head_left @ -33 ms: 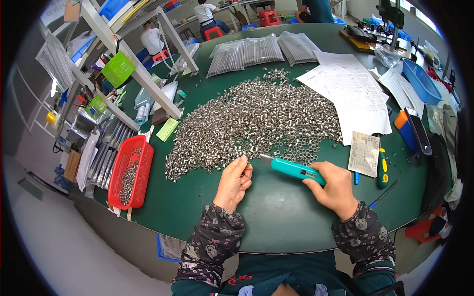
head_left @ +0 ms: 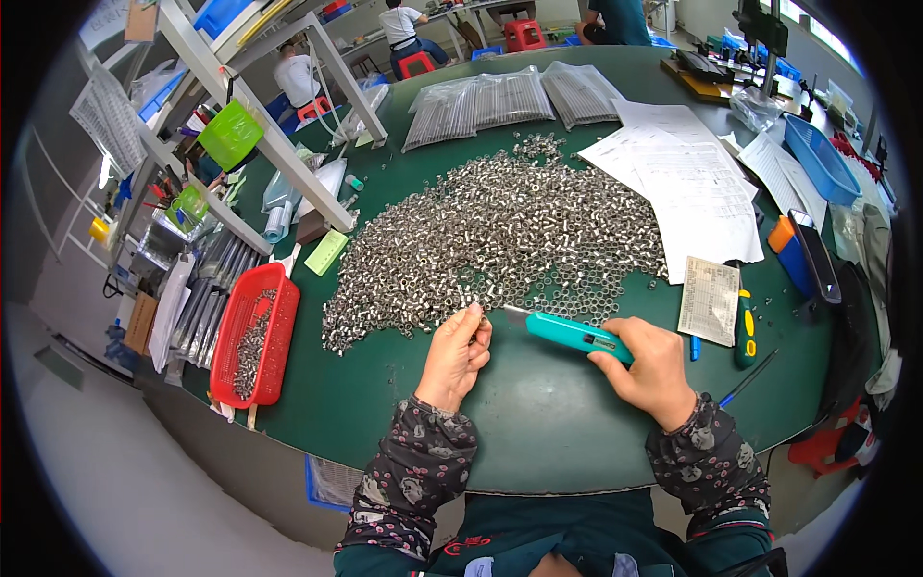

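Observation:
My left hand (head_left: 452,356) pinches a small metal ring (head_left: 473,310) between its fingertips, at the near edge of a big heap of small silvery metal rings (head_left: 500,236) on the green table (head_left: 538,423). My right hand (head_left: 656,370) grips a teal utility knife (head_left: 575,336). Its blade points left, with the tip almost touching the pinched ring.
A red basket (head_left: 252,335) holding several metal parts sits at the left table edge. White papers (head_left: 685,183), a small printed sheet (head_left: 710,300) and a green-yellow screwdriver (head_left: 745,332) lie to the right. Clear bags of parts (head_left: 510,96) and a blue basket (head_left: 817,159) lie farther back, and people (head_left: 404,24) sit beyond.

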The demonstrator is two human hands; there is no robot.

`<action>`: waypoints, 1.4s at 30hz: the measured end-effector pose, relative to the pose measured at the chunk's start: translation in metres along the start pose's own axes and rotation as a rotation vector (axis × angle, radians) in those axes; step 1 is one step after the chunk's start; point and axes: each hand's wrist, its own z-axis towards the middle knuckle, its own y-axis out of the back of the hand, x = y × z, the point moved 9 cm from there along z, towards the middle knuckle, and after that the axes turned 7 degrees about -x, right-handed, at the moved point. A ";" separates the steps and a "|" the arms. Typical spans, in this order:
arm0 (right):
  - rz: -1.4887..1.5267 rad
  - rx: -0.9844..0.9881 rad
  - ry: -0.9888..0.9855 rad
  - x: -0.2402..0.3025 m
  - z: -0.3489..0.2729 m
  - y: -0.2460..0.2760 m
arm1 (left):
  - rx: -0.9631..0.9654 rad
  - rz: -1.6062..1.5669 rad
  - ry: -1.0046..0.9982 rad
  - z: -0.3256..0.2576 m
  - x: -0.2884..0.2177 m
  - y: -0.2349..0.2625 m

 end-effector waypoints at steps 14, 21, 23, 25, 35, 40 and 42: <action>-0.005 0.173 -0.164 -0.015 -0.005 -0.016 | 0.060 -0.005 -0.057 -0.001 -0.007 -0.004; 0.161 0.207 -0.317 -0.030 -0.011 -0.024 | 0.121 -0.036 -0.082 -0.001 -0.009 -0.008; 0.193 0.225 -0.379 -0.035 -0.014 -0.026 | 0.133 -0.037 -0.069 -0.002 -0.008 -0.011; 0.222 0.236 -0.398 -0.036 -0.014 -0.027 | 0.141 -0.037 -0.057 -0.002 -0.007 -0.012; 0.276 0.305 -0.455 -0.039 -0.016 -0.031 | 0.163 -0.053 -0.072 -0.001 -0.006 -0.012; 0.327 0.348 -0.477 -0.037 -0.019 -0.035 | 0.179 -0.030 -0.068 -0.003 -0.005 -0.013; 0.335 0.367 -0.497 -0.038 -0.020 -0.037 | 0.194 -0.019 -0.067 -0.003 -0.003 -0.014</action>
